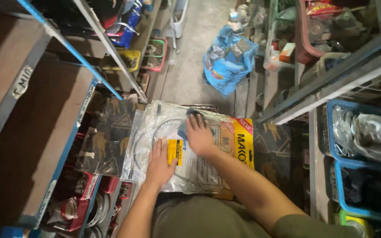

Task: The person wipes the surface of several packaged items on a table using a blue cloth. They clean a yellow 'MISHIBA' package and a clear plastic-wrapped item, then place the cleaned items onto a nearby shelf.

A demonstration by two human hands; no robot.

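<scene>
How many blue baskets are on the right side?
2. One blue basket sits on the right shelf holding clear bags; the second basket is right below it, nearer the person. More may be hidden past the picture's edge.

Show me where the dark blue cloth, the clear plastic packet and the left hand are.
dark blue cloth [191, 120], head view, its top edge
clear plastic packet [148, 132], head view, its left part
left hand [160, 164], head view, its back

One head camera, high up, looks straight down, close over lap; aisle floor [190, 66] far, shelves [31, 110] left.
</scene>
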